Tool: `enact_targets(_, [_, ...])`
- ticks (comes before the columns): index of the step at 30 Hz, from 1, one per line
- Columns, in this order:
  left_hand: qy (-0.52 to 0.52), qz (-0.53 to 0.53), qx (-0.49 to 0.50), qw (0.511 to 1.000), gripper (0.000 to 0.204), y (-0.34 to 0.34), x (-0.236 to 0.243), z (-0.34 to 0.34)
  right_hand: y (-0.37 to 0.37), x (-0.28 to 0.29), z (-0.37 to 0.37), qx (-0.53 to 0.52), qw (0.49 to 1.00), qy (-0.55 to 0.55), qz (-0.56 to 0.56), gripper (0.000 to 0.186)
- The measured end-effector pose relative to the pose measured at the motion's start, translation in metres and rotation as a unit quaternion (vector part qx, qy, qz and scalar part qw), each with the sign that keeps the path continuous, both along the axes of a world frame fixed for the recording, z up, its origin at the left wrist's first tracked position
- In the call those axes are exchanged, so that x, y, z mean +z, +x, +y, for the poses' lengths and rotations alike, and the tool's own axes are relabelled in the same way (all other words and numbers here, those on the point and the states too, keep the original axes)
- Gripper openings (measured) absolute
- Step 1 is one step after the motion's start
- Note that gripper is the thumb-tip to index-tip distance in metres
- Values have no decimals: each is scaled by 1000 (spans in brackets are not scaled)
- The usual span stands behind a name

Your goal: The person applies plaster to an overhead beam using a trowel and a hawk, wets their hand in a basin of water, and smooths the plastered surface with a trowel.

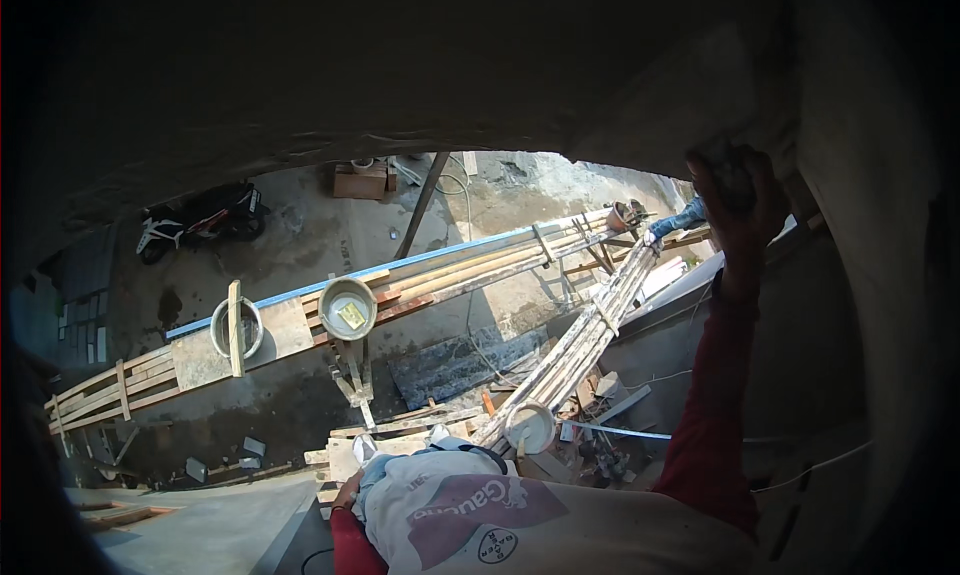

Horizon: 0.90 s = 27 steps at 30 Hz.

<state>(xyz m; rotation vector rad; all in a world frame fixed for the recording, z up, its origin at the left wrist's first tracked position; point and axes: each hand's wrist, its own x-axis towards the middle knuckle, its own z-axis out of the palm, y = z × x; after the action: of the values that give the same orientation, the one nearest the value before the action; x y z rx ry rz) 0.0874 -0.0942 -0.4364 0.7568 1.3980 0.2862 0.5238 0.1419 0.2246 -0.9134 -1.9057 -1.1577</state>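
Observation:
My right hand point(745, 210) is raised high at the right, against the shaded grey plaster surface point(690, 95). Its fingers curl round a greyish lump, too dark to name. My left hand point(348, 490) rests low beside my hip, against my clothes; its fingers are mostly hidden. Below me, a round bucket point(368, 325) holding a yellowish piece stands on the plank scaffold point(440, 280). Left of it is another bucket point(218, 337) with a wooden batten point(236, 325) across it. A pale bucket point(530, 427) sits near my feet, to the right.
My shoes point(364, 447) stand on wooden boards point(400, 445). Bundled poles point(590, 340) slope away to the right, where another person's blue sleeve point(685, 218) shows. A motorcycle point(205, 220) is parked on the ground far below. Rubble point(590, 400) lies beside the poles.

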Motion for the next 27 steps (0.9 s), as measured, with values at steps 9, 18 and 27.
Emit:
enact_targets(9, [-98, 158, 2, 983, 58, -39, -62, -58, -28, 18, 22, 0, 994, -20, -110, 42])
enact_targets(18, [-79, 18, 289, 954, 41, -21, -34, 11, 39, 27, 5, -149, 980, 113, 66, 39])
enact_targets(27, [15, 41, 206, 978, 43, -12, -13, 57, -6, 11, 25, -93, 988, 13, -119, 39])
